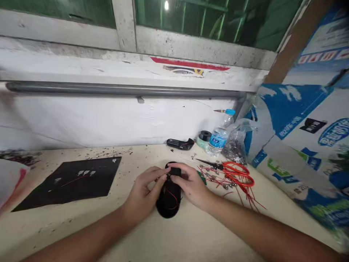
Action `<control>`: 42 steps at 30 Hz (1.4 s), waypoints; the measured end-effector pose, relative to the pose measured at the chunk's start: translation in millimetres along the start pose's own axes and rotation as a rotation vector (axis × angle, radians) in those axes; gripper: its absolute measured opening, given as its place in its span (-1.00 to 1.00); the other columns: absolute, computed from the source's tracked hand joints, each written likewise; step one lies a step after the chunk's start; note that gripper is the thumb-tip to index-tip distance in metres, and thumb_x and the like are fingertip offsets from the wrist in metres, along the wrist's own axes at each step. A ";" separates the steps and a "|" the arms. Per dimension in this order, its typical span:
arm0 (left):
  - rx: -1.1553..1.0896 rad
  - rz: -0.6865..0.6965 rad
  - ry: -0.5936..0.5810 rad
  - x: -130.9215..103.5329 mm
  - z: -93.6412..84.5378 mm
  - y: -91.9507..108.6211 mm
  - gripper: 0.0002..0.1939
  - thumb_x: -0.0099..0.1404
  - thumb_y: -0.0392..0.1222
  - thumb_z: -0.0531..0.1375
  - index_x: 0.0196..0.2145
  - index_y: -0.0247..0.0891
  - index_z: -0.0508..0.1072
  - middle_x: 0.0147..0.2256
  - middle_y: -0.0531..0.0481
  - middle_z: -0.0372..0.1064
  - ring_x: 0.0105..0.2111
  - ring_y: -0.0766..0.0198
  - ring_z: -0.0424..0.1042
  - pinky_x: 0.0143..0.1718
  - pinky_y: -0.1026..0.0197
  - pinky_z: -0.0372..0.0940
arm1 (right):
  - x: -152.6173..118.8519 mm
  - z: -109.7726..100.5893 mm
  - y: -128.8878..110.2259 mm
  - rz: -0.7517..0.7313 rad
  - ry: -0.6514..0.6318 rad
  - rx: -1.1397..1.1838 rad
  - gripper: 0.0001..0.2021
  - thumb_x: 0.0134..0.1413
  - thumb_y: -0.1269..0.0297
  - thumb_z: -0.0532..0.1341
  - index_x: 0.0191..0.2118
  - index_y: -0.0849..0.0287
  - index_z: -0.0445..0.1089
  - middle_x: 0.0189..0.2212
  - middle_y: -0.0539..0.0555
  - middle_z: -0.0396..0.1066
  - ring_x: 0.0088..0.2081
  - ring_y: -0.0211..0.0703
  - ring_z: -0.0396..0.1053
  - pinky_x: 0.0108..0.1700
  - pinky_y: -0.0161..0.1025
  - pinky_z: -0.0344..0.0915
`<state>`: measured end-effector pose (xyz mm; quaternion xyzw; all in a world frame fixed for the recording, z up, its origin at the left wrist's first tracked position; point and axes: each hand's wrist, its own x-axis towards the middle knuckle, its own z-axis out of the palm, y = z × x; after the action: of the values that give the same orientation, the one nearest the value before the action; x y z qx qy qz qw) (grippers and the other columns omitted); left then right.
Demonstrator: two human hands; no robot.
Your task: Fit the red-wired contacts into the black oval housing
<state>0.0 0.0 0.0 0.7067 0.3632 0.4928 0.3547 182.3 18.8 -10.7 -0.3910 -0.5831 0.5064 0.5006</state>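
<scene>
A black oval plastic housing (168, 203) lies on the table in front of me, with a thin red wire curving inside it. My left hand (148, 187) is closed at its upper left side, thumb and fingertips pressed together near a small part that I cannot make out. From the right, my right hand (191, 183) grips the upper end of the housing, its index finger across the top edge and its thumb inside. Both sets of fingertips nearly meet there and cover the detail.
Right of my hands lie orange-handled scissors (237, 173) among red wires and small metal parts. Behind stand a water bottle (217, 140), a roll of tape (204, 137) and another black housing (180, 143). A black sheet (81, 182) lies left; a blue-white carton (302, 145) borders the right.
</scene>
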 end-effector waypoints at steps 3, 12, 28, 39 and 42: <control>0.010 -0.010 0.038 2.2 0.0 0.5 -0.72 0.41 -0.11 0.17 0.00 -0.13 0.57 -0.26 -0.08 0.47 -0.27 0.23 0.45 -0.39 0.28 0.34 | 2.7 0.9 4.5 -0.021 0.006 0.005 -0.64 -0.03 0.26 0.32 -0.04 0.12 0.48 -0.04 0.13 0.50 -0.01 0.05 0.46 0.08 0.04 0.37; -0.141 -0.175 0.061 12.5 -0.5 4.7 -0.78 0.27 -0.06 0.30 -0.21 -0.21 0.65 -0.32 -0.04 0.58 -0.22 0.17 0.53 -0.11 0.18 0.41 | 1.9 2.5 -1.5 -0.019 -0.017 0.037 -0.69 -0.01 0.28 0.32 -0.08 0.08 0.50 -0.09 0.09 0.52 -0.07 0.00 0.50 0.04 0.00 0.40; -0.160 -0.212 0.076 12.4 1.4 -1.4 -0.76 0.27 -0.08 0.28 -0.17 -0.23 0.63 -0.27 -0.06 0.58 -0.24 0.19 0.53 -0.19 0.22 0.43 | 2.1 1.4 1.1 -0.249 -0.006 -0.184 -0.83 0.07 0.43 0.24 -0.22 0.10 0.52 -0.08 0.12 0.43 0.05 -0.05 0.37 0.18 -0.02 0.25; -0.133 -0.244 0.039 11.6 1.9 -3.0 -0.77 0.29 -0.08 0.27 -0.22 -0.26 0.63 -0.38 -0.04 0.55 -0.34 0.22 0.50 -0.29 0.26 0.40 | -4.7 2.8 -3.8 -0.320 0.015 -0.360 -0.89 0.26 0.28 0.18 -0.22 0.12 0.47 -0.27 0.07 0.45 -0.17 -0.11 0.40 -0.07 -0.13 0.33; -0.126 -0.249 0.034 9.2 2.4 -6.2 -0.75 0.30 -0.06 0.26 -0.19 -0.26 0.63 -0.35 -0.06 0.56 -0.36 0.23 0.49 -0.35 0.28 0.39 | -5.0 3.1 -4.2 -0.379 0.040 -0.417 -0.94 0.21 0.35 0.22 -0.24 0.12 0.45 -0.29 0.06 0.45 -0.16 -0.10 0.39 -0.07 -0.12 0.31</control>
<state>3.6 10.6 -1.9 0.6240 0.4223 0.4788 0.4506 180.4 12.6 -7.5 -0.3792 -0.7276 0.2650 0.5065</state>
